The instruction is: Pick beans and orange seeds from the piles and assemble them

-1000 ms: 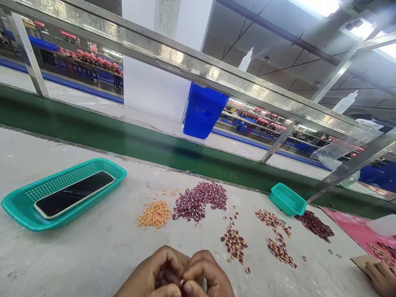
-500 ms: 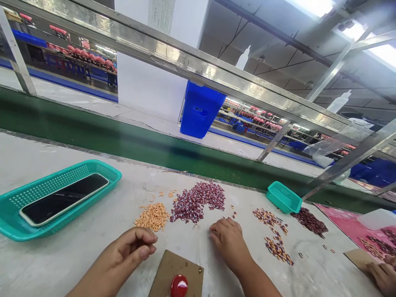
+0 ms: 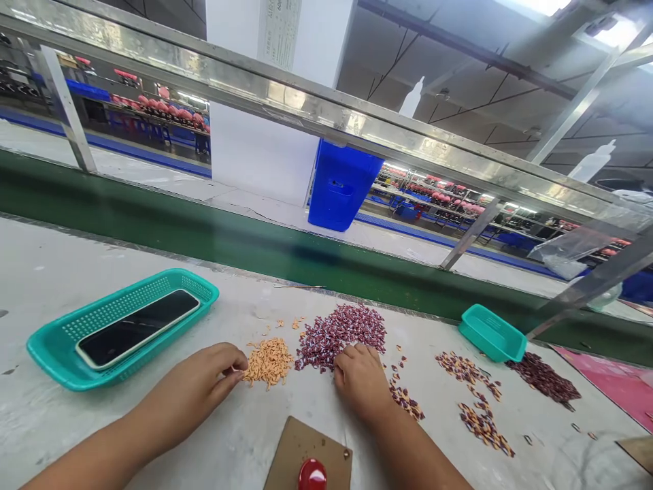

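My left hand (image 3: 217,371) is at the left edge of a pile of small orange curved pieces (image 3: 270,361), thumb and fingertips brought together; anything between them is too small to make out. At the near edge of a pile of small dark red and white pieces (image 3: 347,333) is my right hand (image 3: 360,378), fingers curled down. Its fingertips are hidden, and so is whatever they grip. Between my forearms lies a brown board (image 3: 293,452) with a shiny red knob (image 3: 312,475), partly cut off by the lower edge of the view.
A green basket (image 3: 56,361) holding a phone (image 3: 137,330) stands on the left. Right of my right hand lie mixed orange and dark pieces (image 3: 484,425), a small green tray (image 3: 492,333) and a dark red pile (image 3: 545,378). A metal frame (image 3: 306,112) spans the back.
Both hands have moved forward: the left to the orange pile, its fingers closing, the right to the dark red and white pile. The view has shifted slightly left.
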`<state>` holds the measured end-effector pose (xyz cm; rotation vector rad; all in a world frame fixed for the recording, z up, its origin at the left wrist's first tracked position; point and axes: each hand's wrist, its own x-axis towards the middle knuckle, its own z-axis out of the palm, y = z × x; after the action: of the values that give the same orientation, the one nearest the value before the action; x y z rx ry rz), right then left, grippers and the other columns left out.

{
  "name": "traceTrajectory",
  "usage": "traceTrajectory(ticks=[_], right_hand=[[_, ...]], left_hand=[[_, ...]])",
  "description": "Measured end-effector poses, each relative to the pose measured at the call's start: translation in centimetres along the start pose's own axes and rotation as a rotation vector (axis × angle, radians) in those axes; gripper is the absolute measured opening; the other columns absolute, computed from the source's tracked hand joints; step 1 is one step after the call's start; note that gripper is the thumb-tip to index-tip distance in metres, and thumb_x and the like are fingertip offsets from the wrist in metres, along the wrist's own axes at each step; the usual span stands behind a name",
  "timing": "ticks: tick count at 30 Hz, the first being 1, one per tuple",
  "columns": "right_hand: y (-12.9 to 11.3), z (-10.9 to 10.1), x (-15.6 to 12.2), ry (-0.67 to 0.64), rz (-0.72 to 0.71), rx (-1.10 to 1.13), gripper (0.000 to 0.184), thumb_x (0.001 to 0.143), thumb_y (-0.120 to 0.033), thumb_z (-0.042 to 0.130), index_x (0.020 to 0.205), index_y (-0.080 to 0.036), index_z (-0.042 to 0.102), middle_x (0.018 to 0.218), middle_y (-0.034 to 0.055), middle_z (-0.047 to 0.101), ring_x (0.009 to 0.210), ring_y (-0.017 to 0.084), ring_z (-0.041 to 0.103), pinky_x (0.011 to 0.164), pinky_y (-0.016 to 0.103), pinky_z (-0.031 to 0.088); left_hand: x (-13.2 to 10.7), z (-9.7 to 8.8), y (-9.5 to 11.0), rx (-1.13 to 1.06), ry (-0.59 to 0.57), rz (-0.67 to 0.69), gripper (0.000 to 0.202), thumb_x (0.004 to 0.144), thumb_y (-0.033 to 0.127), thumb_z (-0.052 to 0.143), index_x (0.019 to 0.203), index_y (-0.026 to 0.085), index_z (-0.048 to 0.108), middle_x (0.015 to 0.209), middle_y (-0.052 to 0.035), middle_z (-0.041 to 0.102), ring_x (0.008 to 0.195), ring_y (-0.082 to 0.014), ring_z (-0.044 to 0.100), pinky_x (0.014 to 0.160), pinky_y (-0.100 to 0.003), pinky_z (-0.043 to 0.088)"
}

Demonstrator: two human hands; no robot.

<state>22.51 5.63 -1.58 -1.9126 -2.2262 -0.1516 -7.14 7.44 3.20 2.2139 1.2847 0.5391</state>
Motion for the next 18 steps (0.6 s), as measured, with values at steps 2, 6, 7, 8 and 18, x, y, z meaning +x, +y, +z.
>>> traceTrajectory(ticks=[2, 6, 7, 8, 18], right_hand=[[-0.2, 0.0, 0.0, 0.014, 0.009, 0.020, 0.017, 0.081, -0.012, 0.053, 0.071, -0.019, 0.065, 0.082, 0.0056, 0.069, 0.087, 0.022, 0.054, 0.082, 0.034, 0.029], [-0.9, -0.7, -0.5, 0.034, 0.055, 0.102, 0.020, 0.080, -0.008, 0.049, 0.071, -0.018, 0.063, 0.071, 0.0042, 0.067, 0.076, 0.019, 0.056, 0.078, 0.032, 0.032], [-1.2, -1.1, -0.7, 0.035, 0.063, 0.132, 0.020, 0.079, -0.007, 0.049, 0.071, -0.018, 0.062, 0.070, 0.0035, 0.066, 0.075, 0.019, 0.056, 0.076, 0.031, 0.033], [-1.4, -1.6, -1.0, 0.035, 0.068, 0.165, 0.020, 0.078, -0.006, 0.048, 0.071, -0.018, 0.062, 0.069, 0.0027, 0.066, 0.074, 0.018, 0.056, 0.075, 0.030, 0.034], [-2.5, -4.1, -3.2, -0.033, 0.121, 0.471, 0.019, 0.075, -0.006, 0.045, 0.070, -0.020, 0.057, 0.070, -0.0008, 0.064, 0.069, 0.015, 0.059, 0.062, 0.023, 0.042]], left_hand=[[0.6, 0.5, -0.1, 0.117, -0.062, 0.063, 0.024, 0.087, 0.023, 0.041, 0.080, 0.023, 0.064, 0.085, -0.0042, 0.068, 0.080, -0.0240, 0.060, 0.071, -0.033, 0.044], [1.4, 2.4, -0.5, 0.263, -0.054, 0.164, 0.030, 0.085, 0.014, 0.040, 0.070, 0.023, 0.064, 0.075, -0.0018, 0.066, 0.072, -0.0222, 0.059, 0.068, -0.032, 0.041], [1.5, 2.7, -0.6, 0.282, -0.039, 0.183, 0.030, 0.083, 0.011, 0.041, 0.069, 0.024, 0.064, 0.073, -0.0005, 0.065, 0.071, -0.0215, 0.058, 0.067, -0.031, 0.040], [1.7, 3.0, -0.7, 0.280, -0.027, 0.205, 0.029, 0.081, 0.009, 0.042, 0.068, 0.024, 0.063, 0.072, 0.0005, 0.064, 0.069, -0.0209, 0.058, 0.066, -0.030, 0.040], [1.5, 3.1, 0.3, 0.088, 0.016, 0.269, 0.024, 0.078, 0.010, 0.051, 0.060, 0.023, 0.060, 0.066, 0.0007, 0.061, 0.064, -0.0207, 0.056, 0.066, -0.031, 0.039]])
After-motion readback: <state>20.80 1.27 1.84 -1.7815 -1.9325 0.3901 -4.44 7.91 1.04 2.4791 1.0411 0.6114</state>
